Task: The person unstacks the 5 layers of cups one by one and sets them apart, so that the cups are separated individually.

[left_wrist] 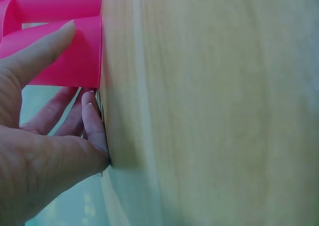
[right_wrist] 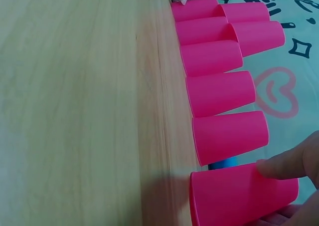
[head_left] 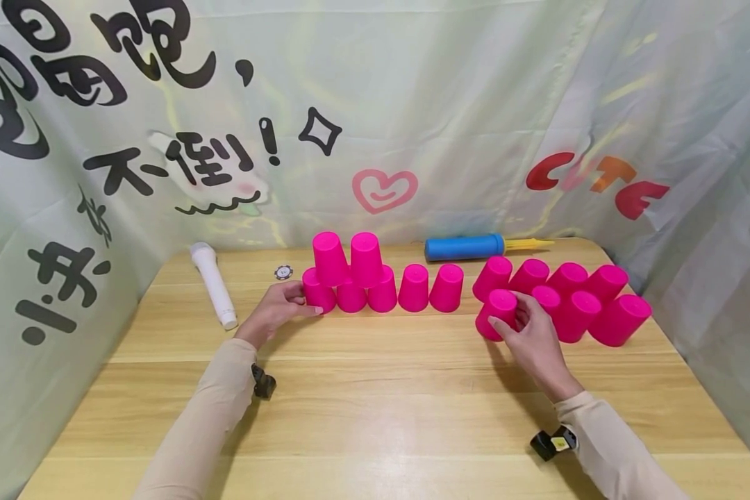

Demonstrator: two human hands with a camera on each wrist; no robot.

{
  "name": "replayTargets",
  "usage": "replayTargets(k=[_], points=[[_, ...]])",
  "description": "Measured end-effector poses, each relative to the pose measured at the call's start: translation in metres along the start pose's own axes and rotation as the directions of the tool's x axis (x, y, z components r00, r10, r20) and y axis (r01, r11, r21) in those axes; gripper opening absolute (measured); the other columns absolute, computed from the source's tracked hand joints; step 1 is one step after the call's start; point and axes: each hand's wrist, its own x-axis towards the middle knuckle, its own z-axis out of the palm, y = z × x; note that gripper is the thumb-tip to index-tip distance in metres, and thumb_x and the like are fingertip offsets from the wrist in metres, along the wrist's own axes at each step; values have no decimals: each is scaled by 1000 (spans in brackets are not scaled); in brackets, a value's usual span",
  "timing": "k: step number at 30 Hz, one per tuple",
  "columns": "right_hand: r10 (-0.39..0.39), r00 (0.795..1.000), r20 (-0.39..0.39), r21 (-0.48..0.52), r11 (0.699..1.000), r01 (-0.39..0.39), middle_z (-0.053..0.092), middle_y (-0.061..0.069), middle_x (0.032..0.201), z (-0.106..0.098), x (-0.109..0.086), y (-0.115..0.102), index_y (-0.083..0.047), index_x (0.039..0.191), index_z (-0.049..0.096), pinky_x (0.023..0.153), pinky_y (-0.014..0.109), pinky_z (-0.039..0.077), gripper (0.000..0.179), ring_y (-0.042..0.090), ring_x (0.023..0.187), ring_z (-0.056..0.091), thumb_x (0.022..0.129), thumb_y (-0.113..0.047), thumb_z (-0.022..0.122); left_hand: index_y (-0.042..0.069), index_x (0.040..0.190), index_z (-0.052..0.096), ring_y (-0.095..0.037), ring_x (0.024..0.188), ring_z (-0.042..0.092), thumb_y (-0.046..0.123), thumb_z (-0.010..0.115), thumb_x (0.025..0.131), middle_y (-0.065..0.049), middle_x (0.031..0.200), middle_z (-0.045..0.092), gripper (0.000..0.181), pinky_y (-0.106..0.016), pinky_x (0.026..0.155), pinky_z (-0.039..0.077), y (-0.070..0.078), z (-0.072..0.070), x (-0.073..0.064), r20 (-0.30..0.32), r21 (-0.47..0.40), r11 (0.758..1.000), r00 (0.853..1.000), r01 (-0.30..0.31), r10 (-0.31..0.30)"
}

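While one pink cup (head_left: 497, 309) in front of the blue pump (head_left: 465, 248) is grasped between the thumb and fingers of the right hand (head_left: 534, 340), the leftmost base cup (head_left: 317, 295), well to the pump's left, is touched by the left hand (head_left: 275, 312); whether it is clasped or merely steadied cannot be told.

Behind the pump, "CUTE" (head_left: 631, 203) can be read to the right on the curtain (head_left: 475, 104), and "不倒!" (head_left: 209, 160) far to the left. A pink heart (head_left: 384, 196) is printed nearer, above and left of the pump.

Fifteen pink cups are counted, all mouth down. Seven are arranged from the pump's left to just before its barrel: five in a row, with two set on the leftmost three. Eight, the grasped one included, are grouped in front and to the right. One poker chip (head_left: 283, 272) and one white microphone-shaped object (head_left: 214, 286) are placed left of the pump on the wooden table (head_left: 375, 396).

The chip's marking is too small to be read. Several grouped cups are partly covered by others and by the right hand. In the right wrist view the grasped cup is cut off below, and only a patch of the pump's blue is shown.
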Motion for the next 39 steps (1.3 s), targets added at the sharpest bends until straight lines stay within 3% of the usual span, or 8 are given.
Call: replayTargets(k=[13, 20, 26, 32, 39], points=[[-25, 1000, -14, -9, 1000, 24, 45, 30, 145, -4, 5, -7, 8, 151, 31, 107, 55, 40, 72, 45, 132, 47, 94, -8, 72, 3, 137, 62, -25, 105, 55, 4, 85, 80, -14, 128, 66, 62, -33, 95, 44, 4, 1, 0, -9, 5, 999, 999, 39, -39], [-85, 996, -34, 37, 996, 87, 45, 28, 149, -10, 8, -21, 9, 148, 37, 111, 54, 34, 69, 44, 139, 42, 93, -8, 73, 2, 138, 60, -25, 106, 56, 4, 85, 80, -15, 129, 65, 63, -30, 92, 46, 4, 0, 0, -4, 1, 999, 999, 35, -35], [-120, 992, -27, 15, 993, 120, 44, 24, 152, -10, 9, -38, 5, 151, 37, 109, 55, 36, 74, 43, 142, 39, 91, -15, 77, 2, 139, 59, -25, 107, 54, 4, 85, 80, -16, 132, 64, 65, -34, 95, 43, 5, -1, -1, -5, -4, 999, 999, 42, -42], [-165, 986, -6, 8, 986, 165, 45, 21, 152, -2, 16, -59, 1, 151, 40, 110, 59, 35, 73, 42, 143, 36, 91, -17, 78, 1, 140, 58, -24, 105, 52, 2, 84, 81, -15, 129, 65, 65, -35, 95, 43, 4, -1, 0, 4, -9, 999, 999, 44, -44], [-211, 975, 67, 67, 976, 207, 44, 20, 152, 19, 25, -84, 1, 150, 40, 111, 54, 36, 73, 40, 144, 37, 90, -16, 78, 1, 138, 60, -25, 101, 50, 1, 84, 80, -13, 122, 66, 63, -34, 92, 41, 3, -1, -2, 6, -8, 1000, 1000, 30, -30]])
